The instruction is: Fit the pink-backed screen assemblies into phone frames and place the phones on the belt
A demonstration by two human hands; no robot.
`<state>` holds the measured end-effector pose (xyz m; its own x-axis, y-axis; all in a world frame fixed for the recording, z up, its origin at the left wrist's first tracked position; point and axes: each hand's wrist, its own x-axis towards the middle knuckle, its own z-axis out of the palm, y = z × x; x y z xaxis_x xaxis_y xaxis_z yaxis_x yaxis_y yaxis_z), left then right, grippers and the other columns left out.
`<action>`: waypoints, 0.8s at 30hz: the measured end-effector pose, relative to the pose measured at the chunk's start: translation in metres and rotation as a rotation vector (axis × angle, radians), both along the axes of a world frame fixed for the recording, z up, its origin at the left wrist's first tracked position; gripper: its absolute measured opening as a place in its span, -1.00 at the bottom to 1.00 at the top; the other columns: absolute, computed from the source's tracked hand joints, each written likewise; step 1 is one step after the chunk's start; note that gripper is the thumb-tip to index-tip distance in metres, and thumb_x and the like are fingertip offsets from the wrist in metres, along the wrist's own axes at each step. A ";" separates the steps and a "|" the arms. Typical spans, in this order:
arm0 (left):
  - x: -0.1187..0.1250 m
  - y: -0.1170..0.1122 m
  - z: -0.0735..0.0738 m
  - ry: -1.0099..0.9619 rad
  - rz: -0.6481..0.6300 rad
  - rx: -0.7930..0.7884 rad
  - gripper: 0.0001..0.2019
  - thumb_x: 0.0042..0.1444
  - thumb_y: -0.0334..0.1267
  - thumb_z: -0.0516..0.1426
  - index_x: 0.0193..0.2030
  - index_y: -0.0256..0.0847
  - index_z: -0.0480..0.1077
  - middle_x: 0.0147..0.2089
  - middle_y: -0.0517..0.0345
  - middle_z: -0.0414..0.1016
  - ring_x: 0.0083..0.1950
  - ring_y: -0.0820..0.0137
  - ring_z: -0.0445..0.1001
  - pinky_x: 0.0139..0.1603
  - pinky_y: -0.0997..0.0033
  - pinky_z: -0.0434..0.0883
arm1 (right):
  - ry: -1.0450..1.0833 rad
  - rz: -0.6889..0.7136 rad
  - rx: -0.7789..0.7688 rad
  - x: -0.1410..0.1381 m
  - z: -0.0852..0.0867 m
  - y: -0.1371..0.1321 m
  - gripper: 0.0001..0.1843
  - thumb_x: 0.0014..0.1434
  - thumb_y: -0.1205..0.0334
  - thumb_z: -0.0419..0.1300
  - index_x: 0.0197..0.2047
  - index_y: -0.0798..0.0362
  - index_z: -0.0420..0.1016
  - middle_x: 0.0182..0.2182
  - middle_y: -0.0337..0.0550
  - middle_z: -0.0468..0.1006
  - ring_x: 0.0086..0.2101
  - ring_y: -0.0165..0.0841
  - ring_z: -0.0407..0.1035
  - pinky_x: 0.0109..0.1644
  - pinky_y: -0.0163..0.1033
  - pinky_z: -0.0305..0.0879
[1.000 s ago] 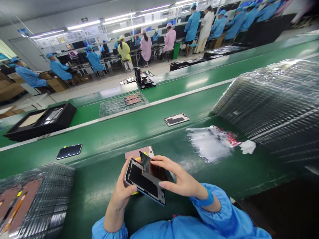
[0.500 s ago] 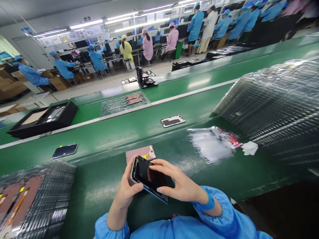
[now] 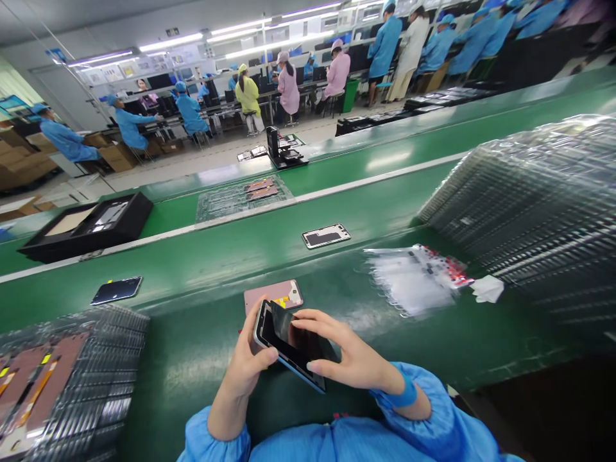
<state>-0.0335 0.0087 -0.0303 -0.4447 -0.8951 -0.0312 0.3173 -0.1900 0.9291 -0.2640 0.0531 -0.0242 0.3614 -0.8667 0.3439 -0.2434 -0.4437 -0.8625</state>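
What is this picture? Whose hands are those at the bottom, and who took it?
A camera worn on a person's head took this picture, looking down, so those hands are that person's own. The left hand grips the edge of a dark phone, and the right hand rests its fingers on top. A pink phone part lies just beyond, on a green belt. Stacks of plastic trays sit to one side. Far behind, other people in blue sit at benches.
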 end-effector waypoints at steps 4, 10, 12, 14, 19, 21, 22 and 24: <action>-0.002 0.001 0.007 0.014 0.004 0.033 -0.10 -0.11 -0.05 0.40 0.39 -0.02 0.18 0.31 -0.02 0.36 0.35 0.01 0.28 0.42 0.10 0.16 | -0.005 -0.010 0.005 -0.002 -0.001 -0.001 -0.40 0.27 -0.02 0.24 0.29 0.05 0.33 0.24 0.11 0.27 0.23 -0.17 0.22 0.32 -0.07 0.20; -0.006 0.005 0.015 0.014 0.042 0.065 -0.09 -0.12 -0.03 0.41 0.38 -0.06 0.20 0.31 -0.04 0.36 0.35 0.00 0.27 0.42 0.11 0.16 | 0.015 -0.022 0.014 -0.004 -0.002 0.001 -0.40 0.28 -0.04 0.22 0.29 0.06 0.34 0.23 0.12 0.28 0.23 -0.15 0.23 0.32 -0.06 0.20; -0.006 0.004 0.013 0.014 0.029 0.041 -0.08 -0.12 -0.04 0.41 0.39 -0.07 0.18 0.30 -0.05 0.36 0.35 0.01 0.28 0.40 0.12 0.18 | 0.023 -0.029 0.011 -0.004 -0.003 0.002 -0.40 0.28 -0.04 0.23 0.29 0.07 0.33 0.23 0.13 0.28 0.23 -0.15 0.23 0.32 -0.06 0.20; -0.005 0.003 0.011 0.014 0.012 0.016 -0.09 -0.11 -0.04 0.40 0.39 -0.06 0.18 0.31 -0.04 0.35 0.35 0.02 0.28 0.39 0.13 0.20 | 0.030 -0.040 0.006 -0.004 -0.004 0.002 -0.40 0.28 -0.03 0.23 0.29 0.07 0.33 0.23 0.13 0.28 0.23 -0.15 0.23 0.31 -0.06 0.20; -0.003 0.002 0.005 0.002 0.015 -0.008 -0.11 -0.07 -0.08 0.39 0.40 -0.06 0.16 0.34 -0.04 0.31 0.36 0.05 0.27 0.36 0.20 0.24 | 0.027 -0.047 0.003 -0.005 -0.003 0.003 -0.40 0.28 -0.03 0.23 0.28 0.08 0.33 0.23 0.14 0.28 0.23 -0.15 0.24 0.31 -0.06 0.21; -0.003 0.002 0.003 -0.008 0.017 -0.016 -0.13 -0.06 -0.11 0.40 0.40 -0.03 0.17 0.35 -0.02 0.30 0.36 0.08 0.27 0.32 0.27 0.30 | 0.028 -0.049 0.001 -0.004 -0.004 0.003 -0.39 0.28 -0.04 0.23 0.29 0.07 0.33 0.23 0.14 0.27 0.22 -0.14 0.24 0.31 -0.06 0.20; -0.004 0.003 0.002 -0.012 0.012 -0.023 -0.14 -0.05 -0.12 0.40 0.39 -0.01 0.17 0.35 0.00 0.29 0.36 0.10 0.27 0.30 0.30 0.31 | 0.028 -0.049 -0.003 -0.003 -0.005 0.003 -0.39 0.27 -0.04 0.24 0.29 0.07 0.33 0.23 0.13 0.27 0.23 -0.14 0.24 0.32 -0.06 0.20; -0.006 0.003 -0.001 -0.013 -0.010 -0.041 -0.17 -0.03 -0.15 0.39 0.38 0.04 0.18 0.36 0.03 0.28 0.37 0.14 0.27 0.29 0.35 0.33 | 0.032 -0.053 -0.015 0.000 -0.007 0.004 -0.35 0.26 -0.07 0.25 0.30 0.05 0.31 0.24 0.13 0.25 0.24 -0.14 0.22 0.32 -0.05 0.19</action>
